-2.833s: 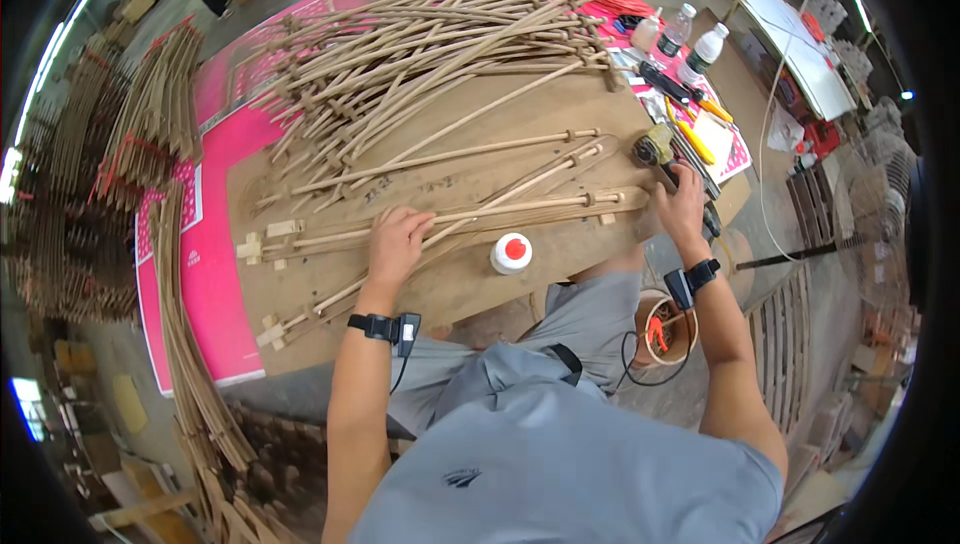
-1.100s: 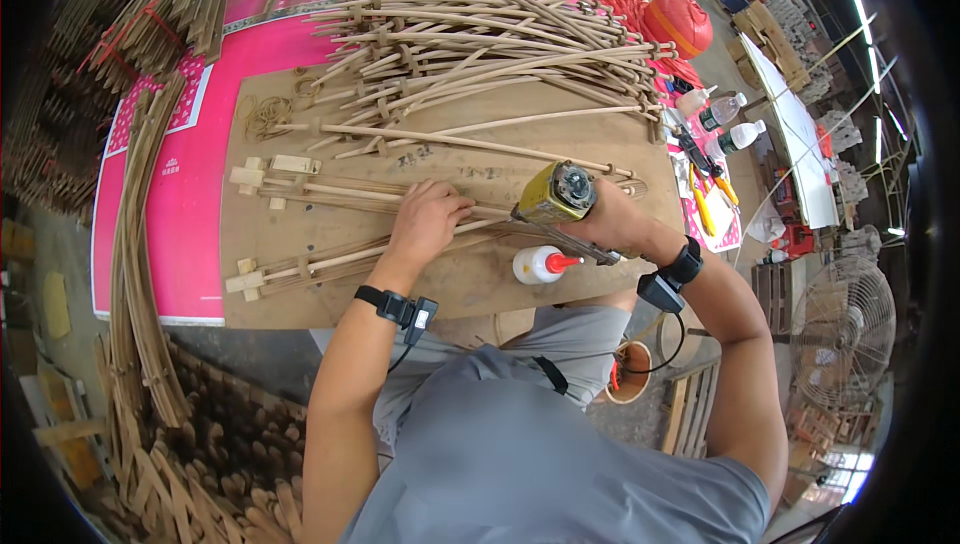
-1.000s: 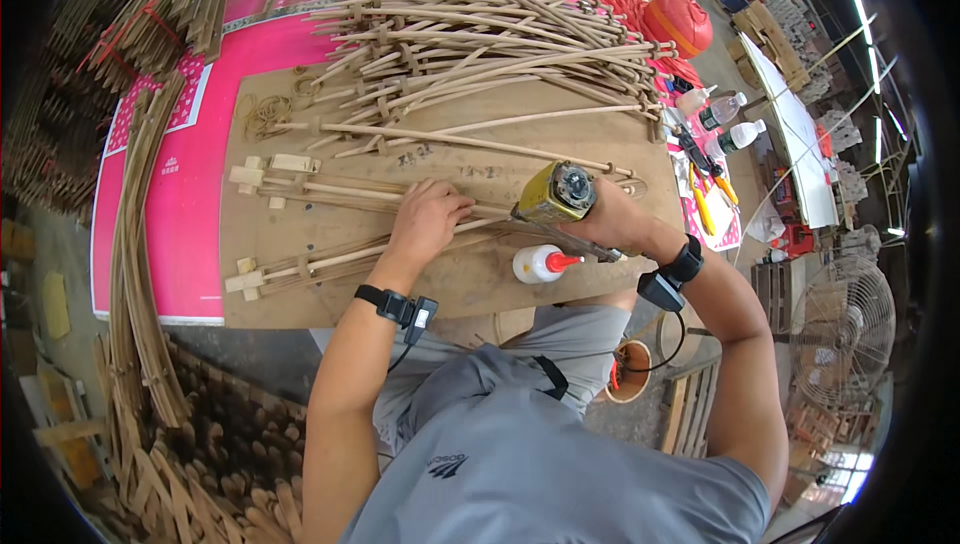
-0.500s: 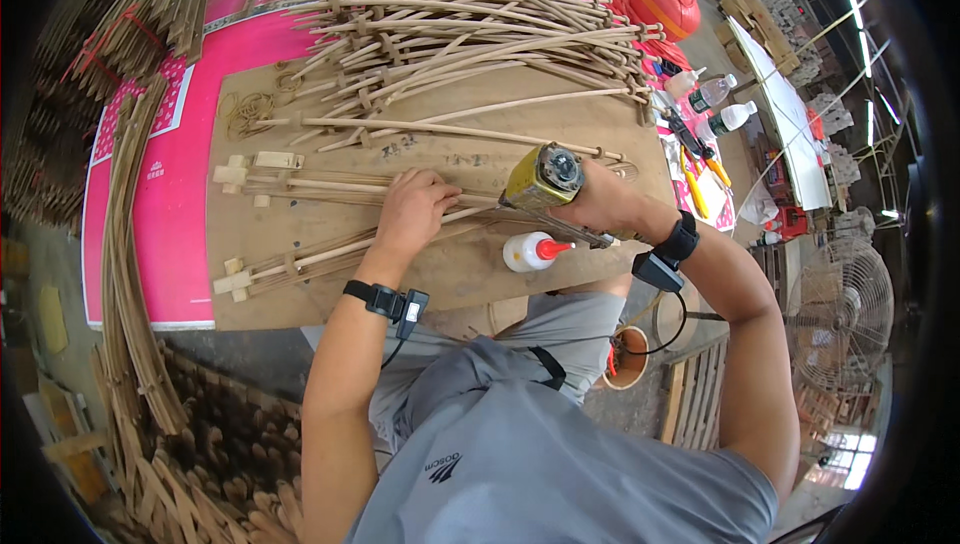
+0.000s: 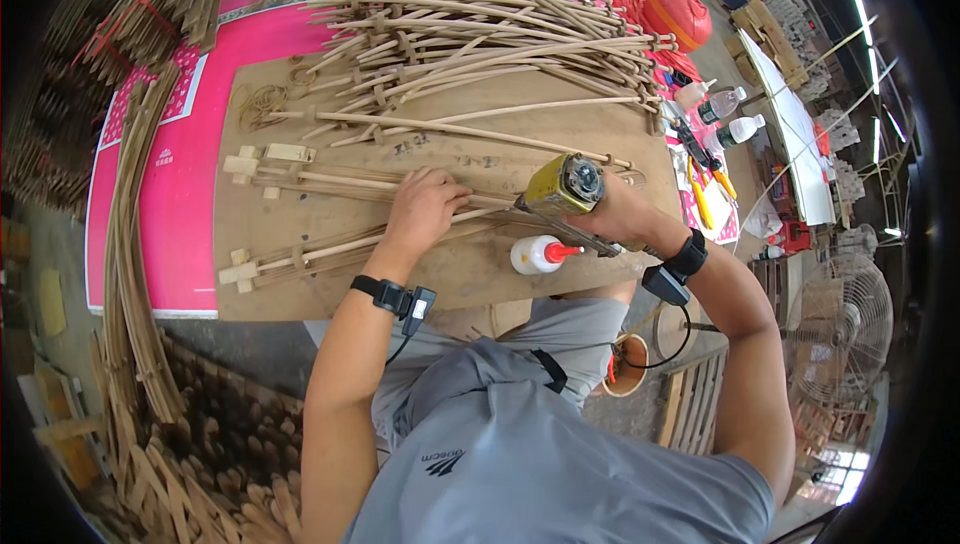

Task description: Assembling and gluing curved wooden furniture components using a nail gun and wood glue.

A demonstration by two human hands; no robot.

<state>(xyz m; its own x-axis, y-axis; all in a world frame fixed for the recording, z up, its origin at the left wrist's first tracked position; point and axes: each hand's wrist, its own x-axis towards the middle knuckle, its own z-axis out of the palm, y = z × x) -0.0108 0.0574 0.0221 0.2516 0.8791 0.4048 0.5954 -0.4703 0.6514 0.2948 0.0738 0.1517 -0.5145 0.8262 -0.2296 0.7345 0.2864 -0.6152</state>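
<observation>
My left hand [image 5: 428,209] lies over thin wooden rods [image 5: 345,182] on a brown board [image 5: 465,289], its fingers bent and pressed onto them. My right hand [image 5: 622,212] is wrapped round a yellow nail gun [image 5: 556,189] with a metal cap. The gun's front end is over the right part of the rods, to the right of my left hand. Whether its tip touches the wood is hidden. At their left ends the rods meet pale wooden blocks [image 5: 240,166]. A white glue bottle [image 5: 535,255] with a red nozzle lies just nearer me than the gun.
A big pile of rod pieces [image 5: 480,29] covers the far side. Plastic bottles [image 5: 722,104] and yellow-handled tools [image 5: 700,202] lie at the right. Long wooden strips [image 5: 135,234] hang over the pink table's left edge [image 5: 180,224]. A fan [image 5: 845,319] stands far right.
The nail gun and my right hand have shifted slightly right and nearer me. My left hand stays on the rods. The whole view has moved a little.
</observation>
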